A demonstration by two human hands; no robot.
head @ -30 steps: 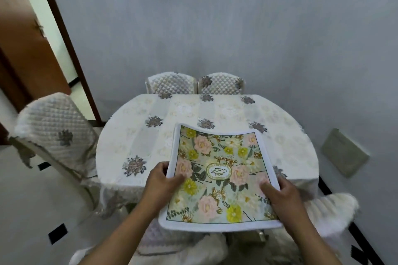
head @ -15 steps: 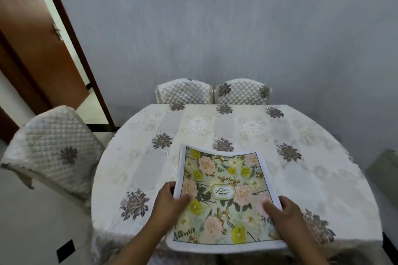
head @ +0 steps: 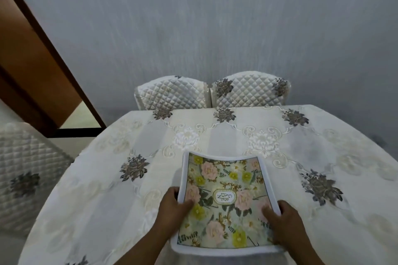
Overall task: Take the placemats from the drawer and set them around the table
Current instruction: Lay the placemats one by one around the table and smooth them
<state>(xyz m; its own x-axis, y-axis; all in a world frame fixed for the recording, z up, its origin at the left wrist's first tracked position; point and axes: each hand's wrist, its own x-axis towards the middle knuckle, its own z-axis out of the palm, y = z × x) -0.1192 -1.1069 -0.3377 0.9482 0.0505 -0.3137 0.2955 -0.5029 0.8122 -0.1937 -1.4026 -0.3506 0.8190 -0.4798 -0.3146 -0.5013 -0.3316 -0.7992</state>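
A floral placemat (head: 225,196) with a white border and a small "GARDEN" label is held over the near part of the table (head: 107,189), its far edge curling up slightly. My left hand (head: 174,208) grips its left edge, thumb on top. My right hand (head: 282,219) grips its right edge the same way. Whether more mats lie stacked beneath it is hidden. The table is round-cornered and covered with a cream embroidered cloth with grey flowers. No drawer is in view.
Two quilted white chair backs (head: 172,92) (head: 249,90) stand side by side at the table's far edge against the grey wall. Another quilted chair (head: 23,174) stands at the left. A brown door (head: 32,54) and doorway are at the far left.
The view has closed in on the table. The placemat, held in both hands, has come forward from past the near edge to over the tabletop.
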